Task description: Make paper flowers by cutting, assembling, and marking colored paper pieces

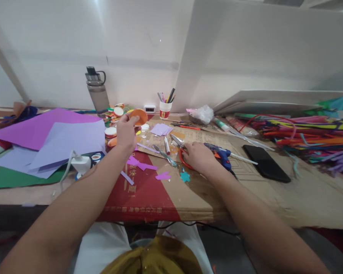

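My left hand pinches an orange disc by its edge and keeps it raised above the table. Close to that hand are a white-topped round lid and another orange round piece. My right hand is curled over a pair of scissors, fingers about the red-orange handles, with the blades pointing away to the left. A white marker and tweezers-like tool lie left of the scissors. A teal flower cutout rests nearer to me.
Purple paper scraps litter the cardboard. Purple sheets and a white plug are at left. A bottle and pen cup stand behind. Right lie a blue glue gun, black phone and colourful pipe cleaners.
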`<action>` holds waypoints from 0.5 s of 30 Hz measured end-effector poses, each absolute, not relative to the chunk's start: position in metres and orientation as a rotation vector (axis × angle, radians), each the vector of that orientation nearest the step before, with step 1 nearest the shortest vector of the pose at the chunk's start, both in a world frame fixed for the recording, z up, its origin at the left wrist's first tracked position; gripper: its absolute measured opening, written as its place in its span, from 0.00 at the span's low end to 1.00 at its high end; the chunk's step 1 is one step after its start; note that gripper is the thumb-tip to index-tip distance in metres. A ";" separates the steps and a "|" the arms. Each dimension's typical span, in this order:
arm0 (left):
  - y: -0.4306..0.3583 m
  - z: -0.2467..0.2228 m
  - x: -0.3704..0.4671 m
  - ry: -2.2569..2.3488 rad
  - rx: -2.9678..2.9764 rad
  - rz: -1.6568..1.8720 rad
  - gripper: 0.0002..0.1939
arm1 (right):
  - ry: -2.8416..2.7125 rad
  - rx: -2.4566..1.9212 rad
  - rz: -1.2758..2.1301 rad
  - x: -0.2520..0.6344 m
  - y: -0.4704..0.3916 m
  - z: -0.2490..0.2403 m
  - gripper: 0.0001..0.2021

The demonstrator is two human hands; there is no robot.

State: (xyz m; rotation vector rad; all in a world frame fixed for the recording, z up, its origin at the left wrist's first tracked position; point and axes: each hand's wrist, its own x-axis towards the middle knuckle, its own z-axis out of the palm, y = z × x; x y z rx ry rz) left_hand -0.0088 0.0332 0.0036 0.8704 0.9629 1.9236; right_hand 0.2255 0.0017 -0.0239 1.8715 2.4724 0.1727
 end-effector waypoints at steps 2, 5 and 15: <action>0.031 0.014 -0.013 0.895 0.865 1.973 0.12 | 2.472 1.873 0.186 0.226 0.001 -0.024 0.16; 0.028 0.024 -0.018 0.848 0.793 2.057 0.10 | 2.481 1.865 0.164 0.227 0.002 -0.024 0.16; 0.025 0.009 -0.008 0.984 0.538 2.021 0.11 | 2.510 1.850 0.001 0.235 0.009 -0.011 0.18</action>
